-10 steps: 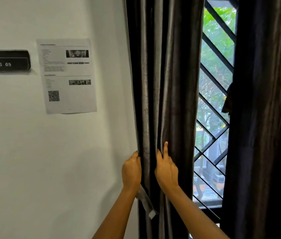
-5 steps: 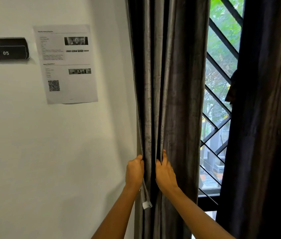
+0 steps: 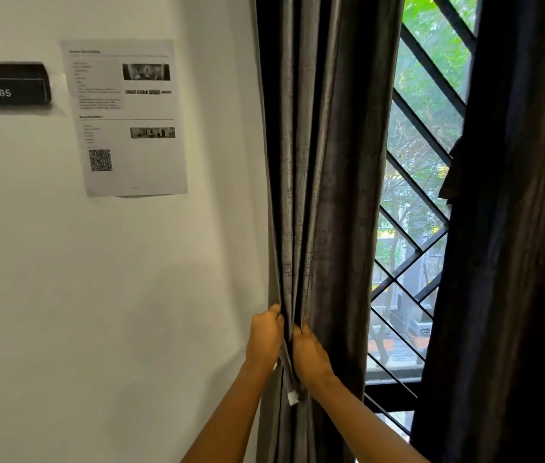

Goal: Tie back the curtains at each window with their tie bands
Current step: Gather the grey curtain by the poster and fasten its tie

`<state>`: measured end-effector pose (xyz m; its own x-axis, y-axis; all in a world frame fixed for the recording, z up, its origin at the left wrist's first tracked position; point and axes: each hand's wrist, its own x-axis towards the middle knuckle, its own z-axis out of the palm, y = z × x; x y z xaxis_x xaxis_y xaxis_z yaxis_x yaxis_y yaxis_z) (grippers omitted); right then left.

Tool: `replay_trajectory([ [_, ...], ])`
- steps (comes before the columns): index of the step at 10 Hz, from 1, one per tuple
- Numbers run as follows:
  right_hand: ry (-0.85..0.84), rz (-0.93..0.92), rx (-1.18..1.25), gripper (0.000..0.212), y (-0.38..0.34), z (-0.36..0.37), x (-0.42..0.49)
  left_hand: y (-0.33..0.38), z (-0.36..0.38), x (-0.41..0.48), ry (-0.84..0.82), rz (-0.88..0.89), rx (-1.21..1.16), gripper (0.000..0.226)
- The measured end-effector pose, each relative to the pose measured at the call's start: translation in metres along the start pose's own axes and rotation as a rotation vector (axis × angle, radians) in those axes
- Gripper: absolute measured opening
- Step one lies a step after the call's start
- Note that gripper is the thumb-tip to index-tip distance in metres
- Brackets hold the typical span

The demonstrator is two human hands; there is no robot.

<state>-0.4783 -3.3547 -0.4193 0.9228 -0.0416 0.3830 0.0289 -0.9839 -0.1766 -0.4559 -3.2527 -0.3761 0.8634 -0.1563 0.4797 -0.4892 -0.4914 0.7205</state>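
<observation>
Folds of the grey curtain (image 3: 331, 195) bunch between our hands. Our left hand (image 3: 266, 339) curls round the curtain's wall-side edge; our right hand (image 3: 311, 359) grips the folds just beside it. The tie band (image 3: 289, 385) hangs between our wrists, its white end below them. Right of our hands stands the window grille (image 3: 393, 390).

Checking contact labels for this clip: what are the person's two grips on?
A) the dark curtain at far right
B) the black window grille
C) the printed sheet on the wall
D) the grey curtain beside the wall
D: the left grip and right grip both curl into folds of the grey curtain by the wall, clear of the dark curtain.
</observation>
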Motion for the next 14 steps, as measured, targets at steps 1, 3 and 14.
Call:
replay_trajectory([
  [1,0.101,-0.098,-0.012,0.04,-0.006,-0.005,-0.008,-0.001,0.005,-0.004,-0.006,0.016,-0.067,0.021],
  [3,-0.049,0.18,0.214,0.049,-0.006,-0.001,-0.003,-0.007,0.009,-0.009,0.001,0.129,-0.186,0.019],
  [14,0.157,0.291,0.909,0.058,-0.026,-0.014,-0.052,-0.009,0.013,-0.003,0.024,0.16,0.014,0.017],
])
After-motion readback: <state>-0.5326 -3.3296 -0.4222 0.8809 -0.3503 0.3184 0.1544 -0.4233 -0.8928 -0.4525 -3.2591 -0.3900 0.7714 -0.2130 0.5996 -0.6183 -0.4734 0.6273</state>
